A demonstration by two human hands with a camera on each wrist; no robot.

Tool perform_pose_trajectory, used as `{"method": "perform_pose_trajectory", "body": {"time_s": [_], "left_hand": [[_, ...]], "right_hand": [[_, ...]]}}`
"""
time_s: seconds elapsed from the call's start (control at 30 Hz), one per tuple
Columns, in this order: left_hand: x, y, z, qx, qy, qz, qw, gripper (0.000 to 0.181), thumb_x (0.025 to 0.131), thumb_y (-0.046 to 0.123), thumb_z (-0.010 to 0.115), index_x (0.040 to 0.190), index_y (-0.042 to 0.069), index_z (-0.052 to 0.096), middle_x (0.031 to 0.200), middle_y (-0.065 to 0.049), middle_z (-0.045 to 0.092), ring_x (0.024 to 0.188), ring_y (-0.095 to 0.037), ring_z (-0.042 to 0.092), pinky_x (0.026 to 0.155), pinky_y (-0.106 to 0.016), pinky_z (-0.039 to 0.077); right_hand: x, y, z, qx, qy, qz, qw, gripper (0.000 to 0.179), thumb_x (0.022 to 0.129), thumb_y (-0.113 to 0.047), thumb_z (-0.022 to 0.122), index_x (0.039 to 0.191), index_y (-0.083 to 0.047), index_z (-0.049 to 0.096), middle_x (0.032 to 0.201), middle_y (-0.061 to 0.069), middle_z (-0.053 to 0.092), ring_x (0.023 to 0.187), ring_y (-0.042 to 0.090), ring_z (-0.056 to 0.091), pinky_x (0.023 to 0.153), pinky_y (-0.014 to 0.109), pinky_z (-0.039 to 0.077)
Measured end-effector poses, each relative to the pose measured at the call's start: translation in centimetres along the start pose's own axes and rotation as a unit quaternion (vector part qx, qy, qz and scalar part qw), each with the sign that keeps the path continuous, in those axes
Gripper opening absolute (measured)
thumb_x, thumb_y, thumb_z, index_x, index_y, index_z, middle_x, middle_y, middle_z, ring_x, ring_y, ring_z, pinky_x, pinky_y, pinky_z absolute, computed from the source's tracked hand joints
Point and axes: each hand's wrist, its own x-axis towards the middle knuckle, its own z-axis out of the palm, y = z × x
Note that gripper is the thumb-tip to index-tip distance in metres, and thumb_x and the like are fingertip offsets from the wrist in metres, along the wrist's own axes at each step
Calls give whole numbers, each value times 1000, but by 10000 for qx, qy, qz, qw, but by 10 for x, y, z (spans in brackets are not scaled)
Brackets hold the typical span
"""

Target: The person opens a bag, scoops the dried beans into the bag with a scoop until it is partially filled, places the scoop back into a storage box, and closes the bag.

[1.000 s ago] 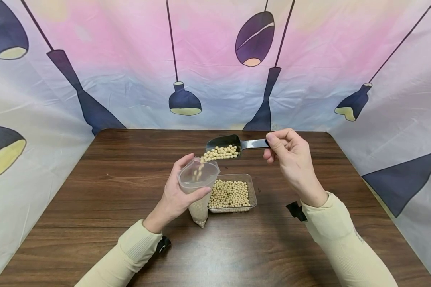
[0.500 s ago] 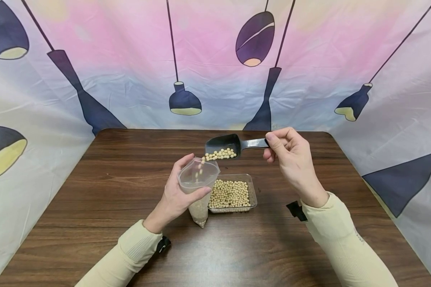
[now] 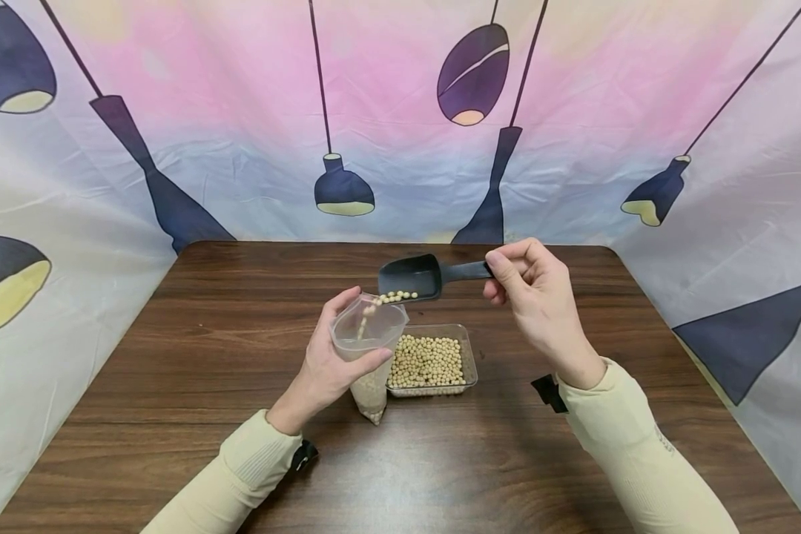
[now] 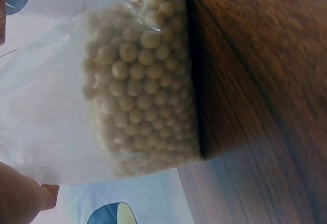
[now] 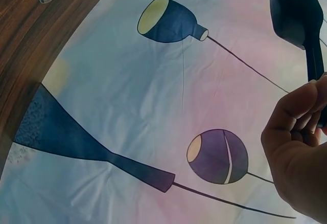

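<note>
Right hand (image 3: pixel 537 297) pinches black scoop (image 3: pixel 414 276) handle, long axis pointing left; lip tilted just over clear bag (image 3: pixel 368 337) mouth, gripped by left hand (image 3: pixel 327 367); soybeans (image 3: pixel 390 298) at lip.

A dark brown wood-grain table (image 3: pixel 173 386) with rounded far corners fills the lower half of the head view. Its surface shows horizontal grain lines and a dull sheen.

A wrinkled fabric backdrop (image 3: pixel 240 111), shaded pink to pale blue and white, encloses the table at 9, 12 and 3 o'clock. It is printed with dark navy pendant lamps on thin cords. One bell-shaped lamp print (image 3: pixel 343 189) with a cream underside hangs at 12 o'clock, just above the far table edge. A round purple lamp print (image 3: pixel 472 74) sits higher, towards 1 o'clock. A tilted navy lamp print (image 3: pixel 657 193) lies at 2 o'clock.
</note>
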Motion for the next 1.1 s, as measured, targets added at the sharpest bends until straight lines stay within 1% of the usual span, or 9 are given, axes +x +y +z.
{"method": "perform_pose_trajectory", "body": {"time_s": [0.2,0.33,0.4,0.5,0.6,0.77,0.9,0.97,1.1], "left_hand": [[0,-1,0,17,-8,-26,10000,90,73,-3,82,146,16,33,136,-5,50,121,-22,50,96,-33,44],[0,0,1,8,-9,-188,9998,95,70,-7,83,147,12,31,134,-12,52,118,-28,52,95,-40,45],[0,6,2,74,0,-297,9995,95,69,-7,83,146,6,31,131,-17,54,117,-32,52,95,-41,44],[0,18,3,251,13,-514,9984,92,69,-5,84,145,2,33,128,-19,55,115,-35,53,94,-36,45],[1,25,4,352,-34,-516,9980,83,70,-4,83,141,-1,39,125,-21,56,111,-38,55,90,-31,47],[2,28,5,325,12,-404,9987,73,71,-6,82,134,-4,45,120,-24,58,108,-41,56,87,-29,49],[2,24,4,268,8,-443,9987,70,72,-5,81,132,-4,45,120,-23,58,108,-39,55,88,-30,48],[2,17,3,267,-19,-461,9986,70,72,-4,81,133,-1,46,121,-21,58,109,-38,56,88,-32,48],[1,1,2,305,-62,-479,9984,73,72,0,84,135,8,47,122,-13,58,109,-30,56,89,-34,48]], "right_hand": [[-3,-3,2,-296,-49,-215,9993,16,96,-12,62,98,3,58,63,9,63,57,16,61,57,26,53],[-8,-5,6,-690,-98,-435,9966,14,96,-13,63,99,1,59,66,10,64,61,15,62,60,26,53],[-10,-9,7,-929,-127,-516,9943,13,95,-14,63,100,-2,60,68,8,65,63,14,63,59,25,52],[-12,-19,3,-1331,-112,-702,9886,13,94,-13,64,103,-4,61,70,5,63,62,13,59,55,23,46],[-13,-33,-8,-1734,4,-890,9808,14,94,-10,64,107,-4,61,72,3,61,61,15,53,53,23,39],[-19,-39,-21,-2682,-134,-868,9594,12,97,-13,60,108,-7,59,68,-1,53,55,14,44,51,24,35],[-28,-20,-12,-3433,-420,-616,9363,7,97,-14,59,102,-10,59,61,-2,48,48,12,40,45,26,34],[-33,-8,-5,-3752,-531,-548,9238,5,97,-13,58,101,-9,58,60,-3,50,46,11,42,43,27,36],[-43,13,8,-4392,-674,-794,8923,6,96,-11,57,100,-7,55,65,1,56,48,13,47,45,31,40]]}}
